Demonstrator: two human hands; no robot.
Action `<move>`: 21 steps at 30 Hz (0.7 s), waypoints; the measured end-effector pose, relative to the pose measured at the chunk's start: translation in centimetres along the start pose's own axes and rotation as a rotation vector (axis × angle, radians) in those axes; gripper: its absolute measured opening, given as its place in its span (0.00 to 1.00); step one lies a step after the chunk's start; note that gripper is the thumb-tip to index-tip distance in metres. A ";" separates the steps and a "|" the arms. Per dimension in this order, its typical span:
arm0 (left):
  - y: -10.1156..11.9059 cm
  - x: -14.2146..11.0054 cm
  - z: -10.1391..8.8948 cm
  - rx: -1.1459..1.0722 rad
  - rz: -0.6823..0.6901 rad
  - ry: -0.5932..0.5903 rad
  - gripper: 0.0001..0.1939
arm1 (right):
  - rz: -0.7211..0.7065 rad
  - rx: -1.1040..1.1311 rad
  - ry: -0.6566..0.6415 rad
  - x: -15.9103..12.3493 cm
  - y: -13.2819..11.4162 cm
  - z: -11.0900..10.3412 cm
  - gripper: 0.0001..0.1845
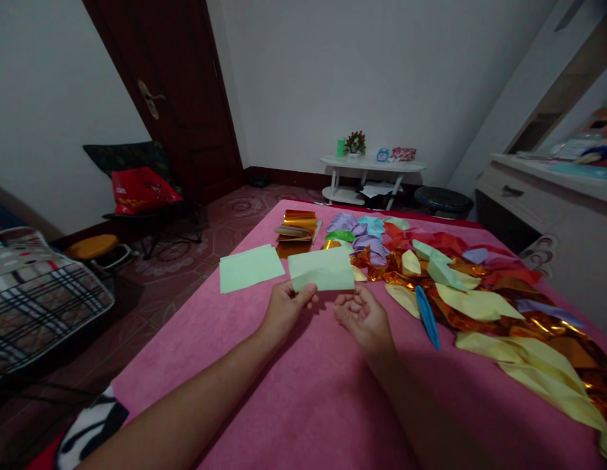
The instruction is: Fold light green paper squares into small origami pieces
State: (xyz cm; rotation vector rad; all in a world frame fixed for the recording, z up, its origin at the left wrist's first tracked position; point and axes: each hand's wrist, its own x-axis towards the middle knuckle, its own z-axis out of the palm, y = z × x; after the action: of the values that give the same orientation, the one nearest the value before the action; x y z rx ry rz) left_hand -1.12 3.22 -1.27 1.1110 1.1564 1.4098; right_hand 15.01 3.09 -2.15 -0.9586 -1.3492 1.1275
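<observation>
My left hand (pixel 286 307) pinches a pale green sheet of paper (pixel 320 269) at its lower left corner, thumb in front. The sheet is held tilted up above the pink tablecloth (pixel 284 405), its lower edge looking folded. At the lower right corner is my right hand (pixel 365 316), fingers curled in and touching the paper's edge; part of that grip is hidden. To the left lies a stack of pale green sheets (pixel 249 267). Behind the held sheet sits a pile of shiny gold and brown paper (pixel 297 232).
Folded paper pieces (pixel 480 303) in yellow, gold, purple and red cover the table's right side. A blue folded paper strip (pixel 427 316) lies nearest my right hand. Beyond the table are a low white stand (pixel 376 164), a black stool (pixel 443 199) and a chair with a red bag (pixel 144 189).
</observation>
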 end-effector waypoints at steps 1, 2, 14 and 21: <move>0.0 -0.1 0.1 0.004 -0.002 -0.029 0.18 | 0.041 0.024 -0.019 -0.1 0.2 0.1 0.19; 0.0 -0.3 0.2 0.007 -0.009 -0.066 0.18 | 0.075 0.030 -0.023 -0.3 0.3 0.2 0.18; 0.2 -0.9 0.7 -0.112 -0.151 -0.161 0.20 | 0.221 0.169 0.119 0.1 0.9 -0.4 0.18; 0.2 -0.7 0.3 -0.048 -0.086 -0.038 0.19 | 0.200 0.171 0.076 -0.1 1.0 -0.6 0.20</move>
State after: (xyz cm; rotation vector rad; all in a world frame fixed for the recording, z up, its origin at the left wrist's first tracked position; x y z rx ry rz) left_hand -0.75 2.57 -1.05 1.0387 1.1243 1.3382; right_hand 15.60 3.25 -3.14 -1.0163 -1.0939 1.3217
